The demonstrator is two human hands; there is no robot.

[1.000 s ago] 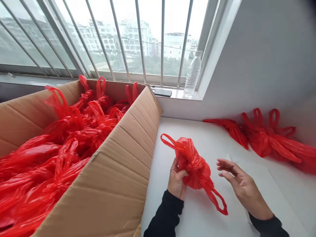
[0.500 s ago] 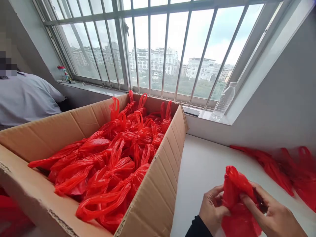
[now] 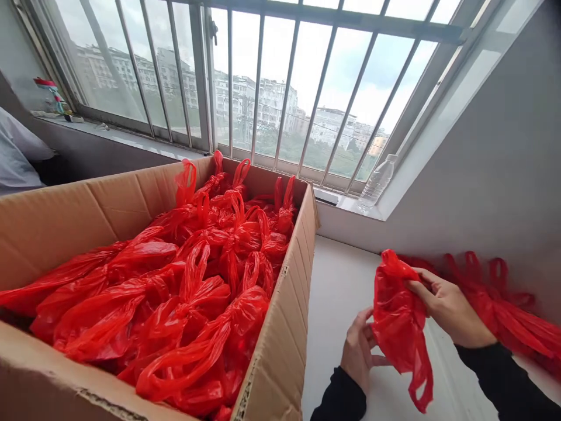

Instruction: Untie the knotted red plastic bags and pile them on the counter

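Note:
A red plastic bag (image 3: 397, 316) hangs over the white table, one looped handle dangling at its lower end. My right hand (image 3: 451, 307) pinches the bag's upper right side between thumb and fingers. Left of the bag is my left hand (image 3: 360, 348), its thumb and fingers apart; some fingertips reach the bag's edge and are partly hidden, so I cannot tell whether they touch it. Beside my hands stands a large cardboard box (image 3: 280, 333), filled with several knotted red plastic bags (image 3: 197, 292).
More red plastic bags (image 3: 504, 310) lie on the white table (image 3: 331, 292) against the wall at right. On the sill of the barred window stand a clear plastic bottle (image 3: 377, 184) and a dark flat object (image 3: 326, 197). A person's pale sleeve (image 3: 21, 140) shows at far left.
The bag has gone from bunched between both hands to hanging longer from my right hand, a handle loop now showing. My left hand has loosened from it. The view has shifted right.

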